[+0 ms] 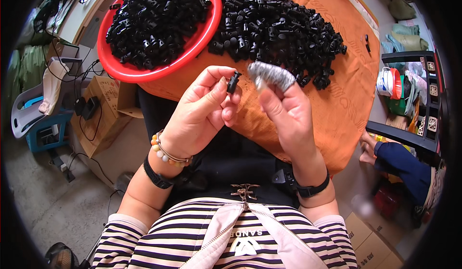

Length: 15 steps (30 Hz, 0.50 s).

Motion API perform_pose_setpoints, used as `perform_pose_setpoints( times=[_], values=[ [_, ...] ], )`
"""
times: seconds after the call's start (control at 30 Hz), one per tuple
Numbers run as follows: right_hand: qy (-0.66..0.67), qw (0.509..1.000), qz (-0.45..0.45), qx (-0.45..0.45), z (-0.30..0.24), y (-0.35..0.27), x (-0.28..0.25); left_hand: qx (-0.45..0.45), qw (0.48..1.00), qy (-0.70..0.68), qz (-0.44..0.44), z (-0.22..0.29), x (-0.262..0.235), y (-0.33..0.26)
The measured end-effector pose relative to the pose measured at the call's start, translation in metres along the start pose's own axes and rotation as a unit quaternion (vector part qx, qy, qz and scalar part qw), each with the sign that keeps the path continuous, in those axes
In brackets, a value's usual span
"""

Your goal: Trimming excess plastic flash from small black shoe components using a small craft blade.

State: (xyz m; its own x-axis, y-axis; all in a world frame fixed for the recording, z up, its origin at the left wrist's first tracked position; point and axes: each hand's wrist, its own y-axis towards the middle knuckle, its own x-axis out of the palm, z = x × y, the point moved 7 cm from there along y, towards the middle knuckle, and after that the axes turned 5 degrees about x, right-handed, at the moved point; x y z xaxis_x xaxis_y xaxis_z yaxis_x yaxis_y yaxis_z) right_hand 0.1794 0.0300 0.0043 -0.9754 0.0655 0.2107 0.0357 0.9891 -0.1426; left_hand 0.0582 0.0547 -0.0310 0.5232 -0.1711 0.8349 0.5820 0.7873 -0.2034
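My left hand (pixel 202 112) pinches a small black plastic part (pixel 233 82) between thumb and fingers, held up over my lap. My right hand (pixel 286 112) is raised beside it, its index finger wrapped in a grey fabric finger cover (pixel 272 75); whether it holds a piece I cannot tell. Just beyond my hands, a large heap of black plastic parts (pixel 279 28) lies on an orange cloth (pixel 337 100). A red round tray (pixel 115 64) at the left holds many more of the same black parts (pixel 154 21).
An open cardboard box (pixel 108 110) and a light blue stool (pixel 38 120) stand at the left on the floor. A dark shelf rack (pixel 418 100) with containers is at the right. Another person's blue sleeve (pixel 399 160) shows at the lower right.
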Motion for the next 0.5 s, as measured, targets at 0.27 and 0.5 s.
perform_pose_setpoints(
  times=[0.27,0.5],
  values=[
    [-0.016,1.000,-0.014,0.022,0.004,-0.012,0.007,0.001,0.999,-0.028,-0.029,0.001,0.003,-0.002],
    [-0.049,0.999,-0.012,0.004,0.001,-0.014,0.005,0.002,0.999,-0.014,-0.029,0.001,0.007,-0.004]
  ],
)
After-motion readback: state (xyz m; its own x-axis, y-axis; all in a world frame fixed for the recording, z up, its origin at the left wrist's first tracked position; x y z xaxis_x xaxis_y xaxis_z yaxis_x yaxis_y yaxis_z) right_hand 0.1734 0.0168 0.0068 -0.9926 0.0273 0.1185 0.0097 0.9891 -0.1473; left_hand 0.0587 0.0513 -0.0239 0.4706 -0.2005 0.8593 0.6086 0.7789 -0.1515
